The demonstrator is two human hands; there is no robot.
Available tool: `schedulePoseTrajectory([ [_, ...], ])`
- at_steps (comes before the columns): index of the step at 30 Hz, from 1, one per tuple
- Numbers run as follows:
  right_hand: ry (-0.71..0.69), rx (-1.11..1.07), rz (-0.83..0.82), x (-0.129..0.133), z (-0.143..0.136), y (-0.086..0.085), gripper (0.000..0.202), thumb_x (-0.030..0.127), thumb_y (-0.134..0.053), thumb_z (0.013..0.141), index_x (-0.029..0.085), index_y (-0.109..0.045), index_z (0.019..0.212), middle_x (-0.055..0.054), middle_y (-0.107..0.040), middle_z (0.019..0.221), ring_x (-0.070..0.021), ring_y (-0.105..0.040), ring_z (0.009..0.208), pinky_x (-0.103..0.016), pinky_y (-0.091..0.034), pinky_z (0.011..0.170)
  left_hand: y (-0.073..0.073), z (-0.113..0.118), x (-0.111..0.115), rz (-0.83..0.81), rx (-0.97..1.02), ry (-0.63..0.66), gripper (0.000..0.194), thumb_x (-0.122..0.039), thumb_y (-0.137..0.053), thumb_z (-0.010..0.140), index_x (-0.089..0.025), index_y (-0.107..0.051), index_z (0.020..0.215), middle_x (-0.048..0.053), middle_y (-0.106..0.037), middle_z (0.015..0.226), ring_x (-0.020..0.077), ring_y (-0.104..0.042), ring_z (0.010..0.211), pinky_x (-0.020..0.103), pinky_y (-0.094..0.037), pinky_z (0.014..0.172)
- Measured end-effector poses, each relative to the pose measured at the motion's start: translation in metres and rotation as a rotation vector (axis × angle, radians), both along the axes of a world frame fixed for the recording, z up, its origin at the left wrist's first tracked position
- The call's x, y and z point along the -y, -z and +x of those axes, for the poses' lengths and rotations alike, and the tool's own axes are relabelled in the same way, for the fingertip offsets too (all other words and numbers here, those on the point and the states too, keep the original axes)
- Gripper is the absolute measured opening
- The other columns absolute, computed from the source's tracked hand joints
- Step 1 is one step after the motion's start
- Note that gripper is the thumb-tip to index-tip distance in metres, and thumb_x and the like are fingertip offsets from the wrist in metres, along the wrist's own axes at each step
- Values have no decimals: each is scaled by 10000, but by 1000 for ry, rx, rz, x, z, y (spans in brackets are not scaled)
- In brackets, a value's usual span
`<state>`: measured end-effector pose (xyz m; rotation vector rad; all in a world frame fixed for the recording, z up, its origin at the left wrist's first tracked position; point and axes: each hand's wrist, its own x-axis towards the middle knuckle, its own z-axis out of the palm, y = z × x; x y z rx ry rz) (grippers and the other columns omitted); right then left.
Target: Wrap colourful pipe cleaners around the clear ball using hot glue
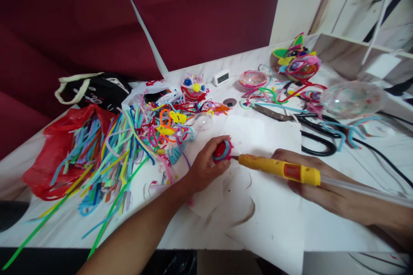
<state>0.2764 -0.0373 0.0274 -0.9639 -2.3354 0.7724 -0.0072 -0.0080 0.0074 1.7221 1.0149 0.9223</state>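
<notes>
Left forearm [145, 219] slanting forward; hands [206, 162] grip fuzzy piece [222, 150], glue gun [269, 166].

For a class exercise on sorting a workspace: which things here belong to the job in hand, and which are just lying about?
Job in hand:
- small red-and-blue piece, in the left hand
- yellow glue gun, in the right hand
- white paper, beneath
- probably the pipe cleaners

Apparently lying about:
- digital clock
- black bag
</notes>
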Motion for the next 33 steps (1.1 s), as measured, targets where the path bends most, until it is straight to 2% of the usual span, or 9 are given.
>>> schedulePoseTrajectory([
  [10, -6, 8, -5, 0, 0, -1, 327, 392, -331, 994, 372, -637, 1105, -45, -687, 932, -271, -654, 813, -406, -529, 657, 2, -1, -2, 24, -16, 38, 512, -375, -639, 870, -218, -520, 1342, 110, -553, 1349, 250, -541, 1240, 392, -433, 1081],
  [17, 3, -49, -178, 2, 0, -12, 221, 377, -387, 996, 294, -582, 1057, -21, -649, 881, -196, -624, 731, -327, -513, 644, 2, -1, -2, 25, 8, 41, 495, -352, -657, 864, -226, -544, 1329, 108, -554, 1354, 262, -538, 1248, 406, -430, 1081],
  [21, -36, -23, -207, 2, 0, -15, 189, 377, -399, 991, 277, -555, 1033, -21, -613, 893, -191, -607, 755, -333, -503, 690, 4, -1, -3, -9, 38, 45, 527, -365, -678, 857, -212, -536, 1341, 112, -540, 1366, 276, -522, 1256, 420, -409, 1093],
  [25, -8, -59, -226, 3, -1, -14, 202, 404, -383, 987, 270, -533, 976, -16, -577, 869, -196, -578, 736, -350, -468, 684, 6, -1, -3, -11, 61, 53, 524, -373, -682, 864, -216, -536, 1341, 106, -538, 1355, 271, -518, 1251, 410, -391, 1103],
  [33, -39, -66, -184, 2, 1, -12, 173, 383, -384, 990, 270, -508, 947, -19, -561, 900, -192, -574, 743, -350, -460, 682, 9, -2, -3, -26, 71, 52, 531, -355, -691, 859, -230, -525, 1347, 98, -543, 1352, 253, -534, 1228, 397, -414, 1085],
])
